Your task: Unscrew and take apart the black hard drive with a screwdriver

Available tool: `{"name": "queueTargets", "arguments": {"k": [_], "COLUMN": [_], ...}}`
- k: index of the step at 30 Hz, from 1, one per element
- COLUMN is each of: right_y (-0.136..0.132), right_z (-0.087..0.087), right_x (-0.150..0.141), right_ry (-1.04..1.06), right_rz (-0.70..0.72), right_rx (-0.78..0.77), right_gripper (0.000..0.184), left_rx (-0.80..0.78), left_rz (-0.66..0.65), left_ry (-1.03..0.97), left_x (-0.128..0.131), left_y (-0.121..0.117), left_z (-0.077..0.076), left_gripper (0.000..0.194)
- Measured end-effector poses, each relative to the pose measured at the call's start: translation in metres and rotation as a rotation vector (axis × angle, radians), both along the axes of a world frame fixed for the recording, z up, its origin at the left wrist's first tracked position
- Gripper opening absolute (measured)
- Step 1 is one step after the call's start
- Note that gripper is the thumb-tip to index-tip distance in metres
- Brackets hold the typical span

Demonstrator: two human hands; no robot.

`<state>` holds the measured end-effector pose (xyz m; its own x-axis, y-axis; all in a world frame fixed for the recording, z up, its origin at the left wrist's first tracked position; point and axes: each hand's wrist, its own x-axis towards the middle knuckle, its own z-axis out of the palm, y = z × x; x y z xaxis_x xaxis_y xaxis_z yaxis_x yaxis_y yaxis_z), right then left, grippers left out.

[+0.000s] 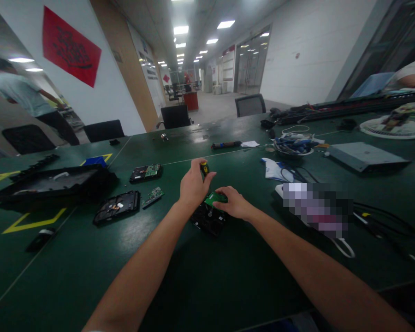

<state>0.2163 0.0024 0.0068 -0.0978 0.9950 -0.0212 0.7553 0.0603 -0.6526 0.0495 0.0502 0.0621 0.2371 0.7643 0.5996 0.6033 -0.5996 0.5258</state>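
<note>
Forearms: The person's left forearm [148,258] and right forearm [297,249] are slanting inward from the bottom corners, over a dark green table [173,295].
Hard drive: A black hard drive [209,222] is lying on the table at the middle, partly hidden beneath the hands.
Circuit board: A small green circuit board [215,199] is sitting over the drive's far part; whether it is touching or lifted, I cannot tell.
Right hand: The right hand [238,203] is pinching the board's right side in a narrow grip, its fingers pointing left.
Left hand: The left hand [192,186] is closing around a yellow-and-black screwdriver [204,168], holding it roughly upright, thumb pointing right; the tip is too small to make out.
Step in hand: The person seems to be working with the screwdriver where board and drive are meeting; loosening or fastening, I cannot tell.
Next move: It is probably calling for a steady board and a squarely seated tip.
Left side: A loose board [152,197], a black casing [117,206] and a second drive [145,173] are lying apart.
Right side: Farther off, a bowl of cables [293,146] and a grey metal box [366,156] are resting.
Beyond: Office chairs [176,116] are standing past the table.
</note>
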Motion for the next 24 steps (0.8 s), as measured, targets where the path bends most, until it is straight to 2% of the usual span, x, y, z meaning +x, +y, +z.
{"name": "queueTargets", "arguments": {"k": [4, 8, 24], "right_y": [-0.0002, -0.001, 0.0026], "right_z": [-0.0001, 0.001, -0.0074], "right_x": [0.0003, -0.0006, 0.0017], "right_ry": [0.008, 0.006, 0.035], "right_rz": [-0.001, -0.017, -0.026], "right_rx": [0.005, 0.006, 0.025], "right_gripper": [0.051, 0.05, 0.051], "left_rx": [-0.089, -0.133, -0.126], "left_rz": [-0.078, -0.135, -0.095], "left_ry": [-0.108, -0.107, -0.191], "left_x": [0.0002, 0.0008, 0.0012], "left_y": [0.0009, -0.0001, 0.0006], "left_z": [0.0024, 0.0055, 0.0059], "left_gripper": [0.035, 0.026, 0.024]}}
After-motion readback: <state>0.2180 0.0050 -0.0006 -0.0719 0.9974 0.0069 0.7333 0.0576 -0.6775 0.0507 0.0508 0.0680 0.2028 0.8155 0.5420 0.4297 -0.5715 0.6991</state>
